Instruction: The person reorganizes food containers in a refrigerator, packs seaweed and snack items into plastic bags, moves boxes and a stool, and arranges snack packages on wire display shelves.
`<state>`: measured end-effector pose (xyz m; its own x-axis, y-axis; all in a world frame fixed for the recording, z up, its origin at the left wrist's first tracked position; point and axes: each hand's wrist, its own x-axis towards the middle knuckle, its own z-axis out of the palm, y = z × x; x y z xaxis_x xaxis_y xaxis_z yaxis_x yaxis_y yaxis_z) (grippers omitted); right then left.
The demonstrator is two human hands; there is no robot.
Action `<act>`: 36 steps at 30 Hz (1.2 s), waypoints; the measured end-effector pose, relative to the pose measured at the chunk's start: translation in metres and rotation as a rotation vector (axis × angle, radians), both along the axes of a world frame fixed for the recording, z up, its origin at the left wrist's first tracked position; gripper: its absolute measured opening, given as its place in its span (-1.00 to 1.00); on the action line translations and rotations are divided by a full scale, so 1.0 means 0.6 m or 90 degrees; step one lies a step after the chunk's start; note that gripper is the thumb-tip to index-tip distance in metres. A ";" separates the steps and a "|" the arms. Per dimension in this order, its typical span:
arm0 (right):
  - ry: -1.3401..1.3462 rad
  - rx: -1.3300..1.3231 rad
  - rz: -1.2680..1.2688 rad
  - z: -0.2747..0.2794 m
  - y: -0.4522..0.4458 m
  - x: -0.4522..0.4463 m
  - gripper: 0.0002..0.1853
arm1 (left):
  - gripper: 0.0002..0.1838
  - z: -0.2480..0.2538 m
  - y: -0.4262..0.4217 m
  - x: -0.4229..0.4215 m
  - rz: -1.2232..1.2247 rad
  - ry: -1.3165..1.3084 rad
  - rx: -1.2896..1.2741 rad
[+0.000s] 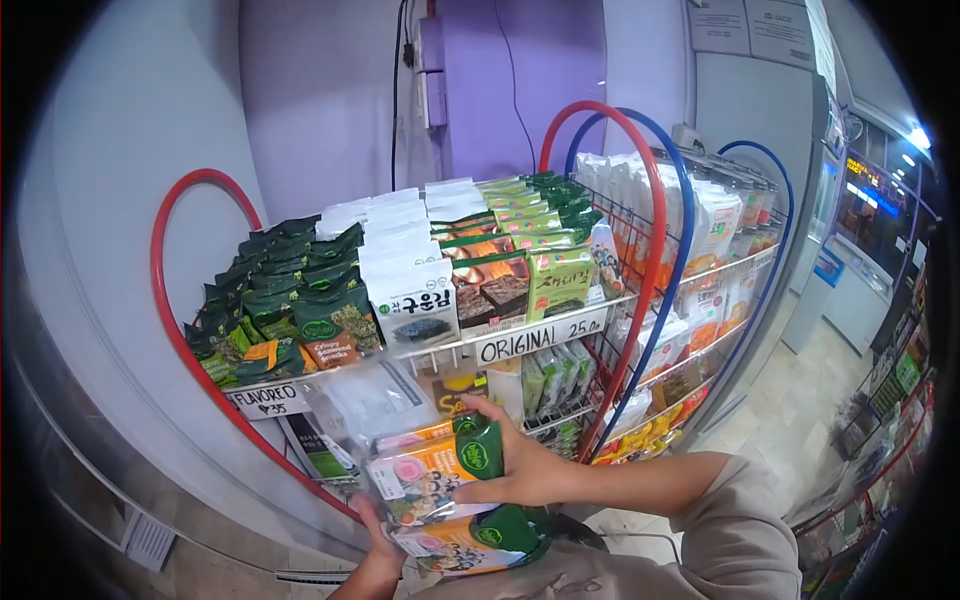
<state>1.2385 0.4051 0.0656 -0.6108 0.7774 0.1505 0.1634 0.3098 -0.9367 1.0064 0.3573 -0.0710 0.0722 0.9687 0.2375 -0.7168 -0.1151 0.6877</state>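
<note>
My right hand [525,462] is closed on an orange and green seaweed snack pack [438,478], with its thumb across the front and its fingers over the top edge. Below it, my left hand [378,550] grips the left side of a matching lower pack [470,545]; most of its fingers are hidden behind. A blurred clear plastic wrapper with white inside [378,400] sticks up behind the upper pack. Just beyond my hands is a wire rack shelf with dark green seaweed packs [330,318], white packs [410,300] and light green packs [558,283].
The rack has a red tube frame [160,250] and a blue one [685,230]. Price signs read "FLAVORED" [265,400] and "ORIGINAL" [540,340]. More packs fill a second rack [715,215] on the right. Beyond it lies a tiled floor [770,420] with a freezer [850,290].
</note>
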 end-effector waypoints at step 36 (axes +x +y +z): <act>-0.852 0.312 0.064 0.408 0.303 0.229 -0.12 | -0.20 -0.018 -0.035 0.048 0.153 0.166 0.088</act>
<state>1.3761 0.5866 0.3105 -0.5534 0.7617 -0.3370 0.7817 0.6146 0.1057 1.0351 0.3362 -0.0819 -0.0772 0.9257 0.3703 -0.4606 -0.3625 0.8102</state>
